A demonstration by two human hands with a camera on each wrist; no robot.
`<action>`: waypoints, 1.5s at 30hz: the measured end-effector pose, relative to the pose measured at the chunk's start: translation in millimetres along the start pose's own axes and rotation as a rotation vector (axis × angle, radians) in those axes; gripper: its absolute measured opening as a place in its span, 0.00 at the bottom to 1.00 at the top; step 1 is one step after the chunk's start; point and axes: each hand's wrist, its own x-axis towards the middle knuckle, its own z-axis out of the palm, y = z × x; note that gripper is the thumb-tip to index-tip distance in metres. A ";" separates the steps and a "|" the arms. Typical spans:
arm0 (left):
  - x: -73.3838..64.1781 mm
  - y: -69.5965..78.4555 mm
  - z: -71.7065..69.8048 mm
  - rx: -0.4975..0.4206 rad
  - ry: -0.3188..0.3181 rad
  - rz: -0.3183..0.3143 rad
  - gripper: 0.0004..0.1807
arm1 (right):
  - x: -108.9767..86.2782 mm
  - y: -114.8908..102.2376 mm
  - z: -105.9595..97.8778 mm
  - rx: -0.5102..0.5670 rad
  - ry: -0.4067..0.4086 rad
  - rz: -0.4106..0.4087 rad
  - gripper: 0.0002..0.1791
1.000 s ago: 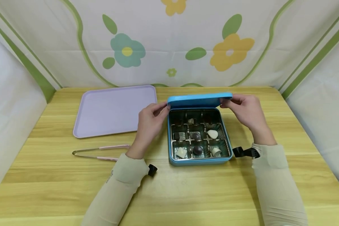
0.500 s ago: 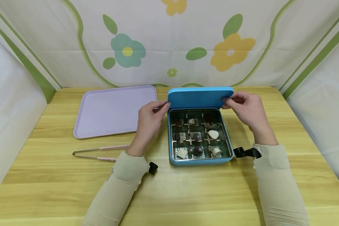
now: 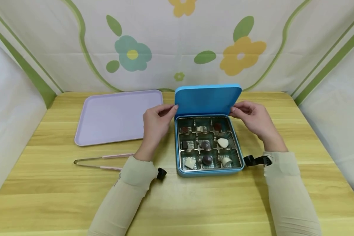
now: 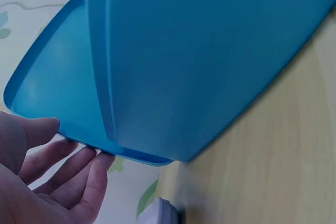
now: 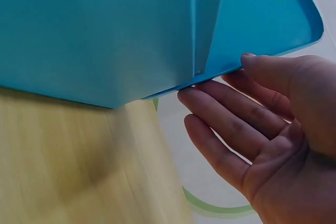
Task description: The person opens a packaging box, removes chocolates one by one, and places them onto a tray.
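A blue box (image 3: 209,174) stands in the middle of the table with its hinged lid (image 3: 207,100) raised, leaning back. Inside, a clear divided insert holds several chocolates, among them a dark round one (image 3: 207,160) and a white oval one (image 3: 223,142). My left hand (image 3: 157,123) pinches the lid's left edge. At the opposite edge, my right hand (image 3: 255,119) holds the lid between thumb and fingers. In the left wrist view, the thumb lies inside the lid (image 4: 58,72) and the fingers behind it. The right wrist view has the same grip, mirrored, on the lid (image 5: 262,14).
Left of the box lies a flat lilac tray (image 3: 115,118), partly behind my left hand. Metal tongs with pink grips (image 3: 116,156) lie in front of it, their ends hidden by my left wrist. A flower-patterned cloth (image 3: 165,49) hangs behind the wooden table (image 3: 209,206).
The lid has swung up and back from a low tilt to a steep one, both hands following at its edges. The back row of chocolates shows more clearly.
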 end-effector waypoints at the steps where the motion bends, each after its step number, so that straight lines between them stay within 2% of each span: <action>1: 0.1 -0.4 0.4 -0.001 0.001 -0.005 0.13 | 0.0 0.4 -0.2 -0.002 0.003 0.003 0.25; 11: 1.6 -9.3 5.5 0.003 -0.047 -0.109 0.15 | 1.7 6.3 -0.9 0.020 -0.023 0.041 0.27; 16: 2.8 -12.9 7.1 0.023 -0.072 -0.130 0.16 | 4.5 12.7 0.6 0.052 -0.047 0.031 0.29; 20: 4.1 -14.6 7.3 0.033 -0.120 -0.149 0.19 | 8.8 19.0 4.5 0.094 -0.046 0.026 0.29; 25: 4.6 -14.2 7.5 0.040 -0.179 -0.174 0.22 | 12.1 23.1 8.8 0.050 -0.041 -0.005 0.30; 29: 4.0 -13.6 9.3 0.035 -0.194 -0.201 0.23 | 12.2 24.5 11.5 0.007 -0.043 -0.036 0.30; 35: 3.9 -13.9 13.0 0.001 -0.210 -0.241 0.25 | 13.9 29.0 16.0 0.003 -0.033 -0.087 0.30; 45: 2.3 -16.5 13.0 0.024 -0.237 -0.246 0.25 | 16.5 33.0 18.8 -0.031 0.020 -0.045 0.27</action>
